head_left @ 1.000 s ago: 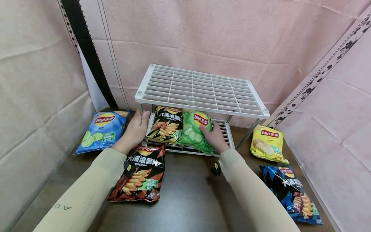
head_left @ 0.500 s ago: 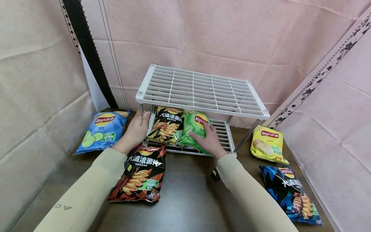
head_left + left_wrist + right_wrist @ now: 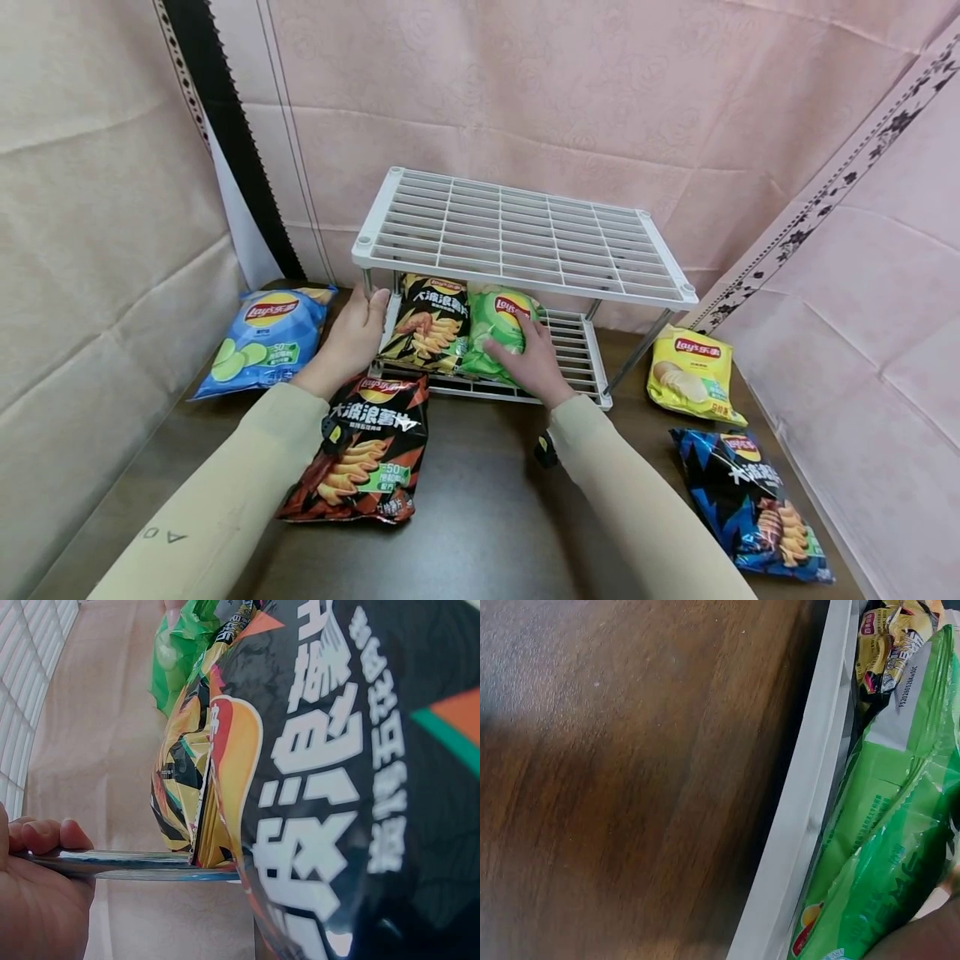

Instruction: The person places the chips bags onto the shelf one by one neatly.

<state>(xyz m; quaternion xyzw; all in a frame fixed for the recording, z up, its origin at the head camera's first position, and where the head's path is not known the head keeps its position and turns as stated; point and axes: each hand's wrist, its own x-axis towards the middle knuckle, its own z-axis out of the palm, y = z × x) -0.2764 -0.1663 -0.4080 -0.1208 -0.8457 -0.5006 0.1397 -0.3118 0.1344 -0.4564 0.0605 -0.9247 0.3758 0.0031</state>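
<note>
On the lower shelf (image 3: 573, 395) of a white rack, a black-and-gold chip bag (image 3: 429, 327) leans at the left, with a green chip bag (image 3: 498, 323) touching its right side. My left hand (image 3: 347, 343) grips the rack's front left post, and the left wrist view shows its fingers (image 3: 45, 835) curled round the metal post (image 3: 142, 862). My right hand (image 3: 537, 363) lies spread against the front and right of the green bag, thumb low on its face. In the right wrist view the green bag (image 3: 866, 862) stands behind the shelf's rim (image 3: 799, 795); most of that hand is out of frame.
A black-and-red bag (image 3: 367, 450) lies before the rack's left end, close to my left wrist. A blue bag (image 3: 266, 337) is at the left; yellow (image 3: 692, 372) and black-and-blue (image 3: 757, 500) bags lie at the right. The upper shelf (image 3: 525, 277) overhangs both hands.
My right hand has moved left with the green bag, which now sits tighter against the black-and-gold one; more lower-shelf slats show at the right. The left hand has stayed on the post.
</note>
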